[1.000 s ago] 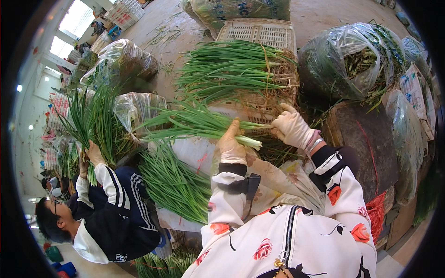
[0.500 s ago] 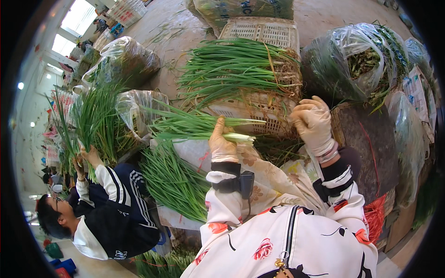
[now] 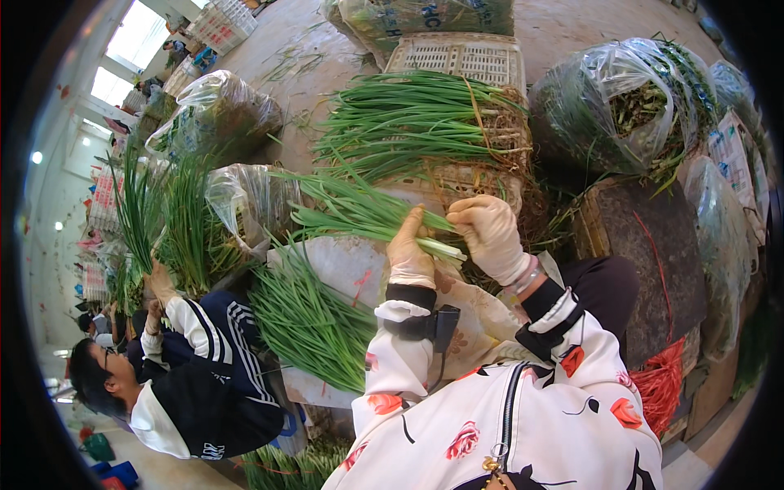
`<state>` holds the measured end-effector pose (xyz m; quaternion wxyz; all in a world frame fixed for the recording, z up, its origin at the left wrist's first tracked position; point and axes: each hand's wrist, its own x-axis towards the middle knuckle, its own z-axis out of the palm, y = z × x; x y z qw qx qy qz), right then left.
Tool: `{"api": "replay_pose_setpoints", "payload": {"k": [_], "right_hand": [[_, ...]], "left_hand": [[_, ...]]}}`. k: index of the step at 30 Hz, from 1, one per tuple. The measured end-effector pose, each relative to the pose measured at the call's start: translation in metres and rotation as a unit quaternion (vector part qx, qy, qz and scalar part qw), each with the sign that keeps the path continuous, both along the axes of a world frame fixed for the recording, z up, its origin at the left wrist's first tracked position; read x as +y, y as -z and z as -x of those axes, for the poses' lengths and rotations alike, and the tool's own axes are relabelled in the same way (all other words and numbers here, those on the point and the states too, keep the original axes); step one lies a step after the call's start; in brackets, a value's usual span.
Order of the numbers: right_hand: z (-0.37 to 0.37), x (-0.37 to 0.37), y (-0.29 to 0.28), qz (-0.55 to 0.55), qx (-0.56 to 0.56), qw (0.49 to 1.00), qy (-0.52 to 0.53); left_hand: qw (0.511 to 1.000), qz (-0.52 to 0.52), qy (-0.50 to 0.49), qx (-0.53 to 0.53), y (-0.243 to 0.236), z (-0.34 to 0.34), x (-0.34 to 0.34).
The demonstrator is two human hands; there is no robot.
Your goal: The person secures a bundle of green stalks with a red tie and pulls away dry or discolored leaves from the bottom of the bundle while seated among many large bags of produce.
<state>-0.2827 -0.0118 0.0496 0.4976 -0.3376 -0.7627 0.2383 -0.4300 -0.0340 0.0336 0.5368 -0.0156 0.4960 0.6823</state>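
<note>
My gloved left hand (image 3: 408,249) grips a bunch of green onions (image 3: 351,204), their pale stems pointing right, leaves left. My gloved right hand (image 3: 478,233) is beside it, fingertips pinched at the stem ends of one stalk; what exactly lies between them is partly hidden. Behind my hands a larger row of unpeeled green onions (image 3: 392,122), with brown roots at the right, rests on an upturned white plastic crate (image 3: 457,57). To the lower left, a pile of green onions (image 3: 302,310) lies on a pale board (image 3: 318,392) beside my left forearm.
At left a co-worker (image 3: 188,408) holds upright greens with both hands. Stuffed plastic bags (image 3: 596,114) stand around, right, left and behind. A dark board (image 3: 645,253) and red twine (image 3: 657,384) are at my right; more people and crates are farther back at left.
My right hand lifted away rightward from the bunch, then came back left to its stem ends. My left hand keeps hold of the bunch, shifting slightly.
</note>
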Motion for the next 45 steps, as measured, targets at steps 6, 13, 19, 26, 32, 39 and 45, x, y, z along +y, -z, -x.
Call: {"api": "replay_pose_setpoints", "payload": {"k": [6,13,19,26,32,39,45], "right_hand": [[-0.068,0.008,-0.013,0.241,0.422,0.873,0.035],[-0.021,-0.005,0.000,0.223,-0.065,0.972,-0.043],[-0.010,-0.020,0.030,0.300,-0.137,0.944,-0.004],[-0.098,-0.046,0.035,0.553,0.001,0.831,0.062],[-0.053,-0.029,-0.019,0.070,-0.078,0.991,0.082],[-0.006,-0.027,0.021,0.339,0.069,0.938,-0.006],[-0.033,-0.008,0.027,0.565,0.328,0.754,-0.072]], "left_hand": [[1.000,-0.016,0.014,-0.015,-0.006,-0.003,0.000],[0.999,0.017,0.041,-0.018,-0.019,-0.013,-0.002],[0.998,-0.016,0.045,0.039,-0.020,-0.011,-0.011],[0.997,-0.065,-0.034,-0.009,-0.015,0.017,0.001],[0.999,-0.005,0.015,0.030,-0.017,0.004,-0.003],[0.996,-0.034,0.056,0.068,-0.007,-0.005,-0.007],[0.999,-0.049,-0.007,0.000,-0.002,0.000,-0.004]]}}
